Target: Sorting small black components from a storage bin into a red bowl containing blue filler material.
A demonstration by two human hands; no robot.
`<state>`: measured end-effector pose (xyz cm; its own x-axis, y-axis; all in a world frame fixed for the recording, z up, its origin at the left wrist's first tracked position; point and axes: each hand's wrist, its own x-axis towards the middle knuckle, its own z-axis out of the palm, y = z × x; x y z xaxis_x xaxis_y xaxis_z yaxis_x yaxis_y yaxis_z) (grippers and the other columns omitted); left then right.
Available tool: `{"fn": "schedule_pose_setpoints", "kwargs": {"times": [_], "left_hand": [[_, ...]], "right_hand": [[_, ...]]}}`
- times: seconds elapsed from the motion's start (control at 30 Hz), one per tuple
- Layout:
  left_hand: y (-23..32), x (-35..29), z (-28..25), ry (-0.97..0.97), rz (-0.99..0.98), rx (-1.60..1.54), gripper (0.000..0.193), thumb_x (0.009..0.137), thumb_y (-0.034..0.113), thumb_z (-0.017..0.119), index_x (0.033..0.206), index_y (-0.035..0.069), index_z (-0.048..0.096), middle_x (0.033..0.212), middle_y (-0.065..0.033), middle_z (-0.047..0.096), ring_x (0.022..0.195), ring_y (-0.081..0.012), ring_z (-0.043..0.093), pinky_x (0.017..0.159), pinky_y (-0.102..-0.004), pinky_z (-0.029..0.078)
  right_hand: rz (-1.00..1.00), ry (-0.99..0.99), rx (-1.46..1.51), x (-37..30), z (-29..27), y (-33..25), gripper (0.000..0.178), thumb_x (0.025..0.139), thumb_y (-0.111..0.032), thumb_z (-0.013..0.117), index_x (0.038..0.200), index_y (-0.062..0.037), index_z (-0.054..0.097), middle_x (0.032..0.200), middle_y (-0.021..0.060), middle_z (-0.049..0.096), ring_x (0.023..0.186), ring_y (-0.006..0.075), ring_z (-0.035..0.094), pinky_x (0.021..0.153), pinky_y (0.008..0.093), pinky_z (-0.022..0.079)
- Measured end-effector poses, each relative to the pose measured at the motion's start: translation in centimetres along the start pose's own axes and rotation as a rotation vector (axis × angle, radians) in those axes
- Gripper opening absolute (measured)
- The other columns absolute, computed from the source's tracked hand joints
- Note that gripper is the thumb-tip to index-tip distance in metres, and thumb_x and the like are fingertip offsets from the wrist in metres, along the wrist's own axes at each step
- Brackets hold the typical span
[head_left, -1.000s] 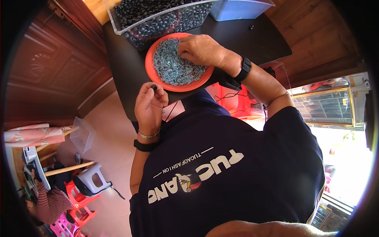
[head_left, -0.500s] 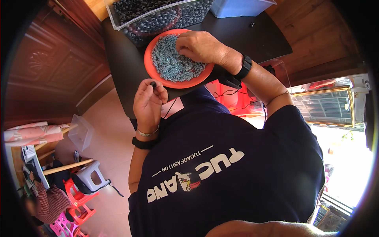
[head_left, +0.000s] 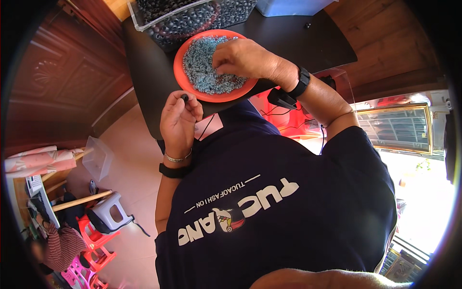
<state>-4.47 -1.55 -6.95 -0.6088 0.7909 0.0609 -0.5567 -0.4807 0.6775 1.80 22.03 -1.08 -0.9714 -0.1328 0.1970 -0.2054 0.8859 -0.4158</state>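
A small round black piece (head_left: 185, 97), its exact kind too small to tell, is pinched between the thumb and fingers of my left hand (head_left: 179, 118), just off the plate's near left edge. My right hand (head_left: 245, 59) reaches over the orange-red plate (head_left: 180, 72), with thumb and fingers drawn together at the heap of tiny grey-blue metal pieces (head_left: 202, 60). Those pieces look coiled, but they are too small to name for sure. Whatever is between my right fingertips is hidden from view.
Behind the plate, a clear bin (head_left: 185, 24) holds many small black pieces on the dark table (head_left: 288, 41). Beside it stands a bluish plastic tub (head_left: 293, 7). A few loose black bits (head_left: 307, 25) lie at the far right. Stools (head_left: 108, 212) and a seated person (head_left: 65, 245) are at lower left.
The view has shifted slightly. My right fingertips sit a little nearer to me over the heap and are less curled. My left hand still holds the black piece in much the same place.
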Motion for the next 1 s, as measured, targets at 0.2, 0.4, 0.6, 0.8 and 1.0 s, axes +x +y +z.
{"fn": "schedule_pose_setpoints", "kwargs": {"times": [0.2,0.4,0.6,0.8,1.0], "left_hand": [[0.0,0.0,0.0,-0.011,0.002,0.004,0.018,0.095,0.015,0.044,0.101,-0.001,0.051,0.085,-0.0093,0.055,0.07,-0.0183,0.053,0.06,-0.029,0.042],[-0.2,-0.2,0.1,0.013,0.007,0.03,0.017,0.095,0.013,0.043,0.103,0.0,0.051,0.085,-0.0088,0.055,0.07,-0.0176,0.053,0.06,-0.0284,0.042],[-0.1,-0.2,0.4,0.009,-0.022,0.122,0.017,0.095,0.014,0.044,0.103,0.0,0.051,0.084,-0.0075,0.054,0.066,-0.0145,0.05,0.057,-0.0244,0.039],[0.1,-0.3,1.9,0.043,-0.054,0.169,0.019,0.096,0.014,0.044,0.105,-0.001,0.051,0.081,-0.0053,0.052,0.063,-0.0114,0.048,0.057,-0.022,0.038],[-0.1,-1.1,2.5,0.12,-0.081,0.25,0.018,0.095,0.014,0.043,0.103,0.0,0.051,0.073,-0.0031,0.051,0.059,-0.0096,0.046,0.055,-0.0214,0.038]], "right_hand": [[0.221,0.005,0.459,-0.5,-0.8,0.2,0.014,0.078,-0.011,0.074,0.089,-0.0044,0.069,0.079,0.0014,0.063,0.076,0.0097,0.06,0.071,0.0254,0.049],[0.176,0.041,0.552,-1.0,-0.9,-0.4,0.012,0.078,-0.009,0.075,0.087,-0.0028,0.069,0.078,-0.0004,0.062,0.075,0.0068,0.058,0.068,0.0235,0.048],[0.092,0.02,0.558,-0.7,-1.2,-2.4,0.012,0.078,-0.01,0.075,0.084,-0.0022,0.068,0.075,-0.0005,0.062,0.071,0.0068,0.058,0.065,0.0236,0.047],[-0.058,-0.019,0.493,0.4,-0.8,-5.4,0.009,0.078,-0.007,0.072,0.08,-0.0023,0.065,0.074,0.0035,0.062,0.069,0.0142,0.061,0.061,0.0275,0.047],[-0.165,0.028,0.221,0.3,-0.7,-6.4,0.012,0.072,-0.011,0.071,0.074,-0.0053,0.06,0.075,0.0064,0.059,0.074,0.028,0.061,0.061,0.0374,0.048]]}}
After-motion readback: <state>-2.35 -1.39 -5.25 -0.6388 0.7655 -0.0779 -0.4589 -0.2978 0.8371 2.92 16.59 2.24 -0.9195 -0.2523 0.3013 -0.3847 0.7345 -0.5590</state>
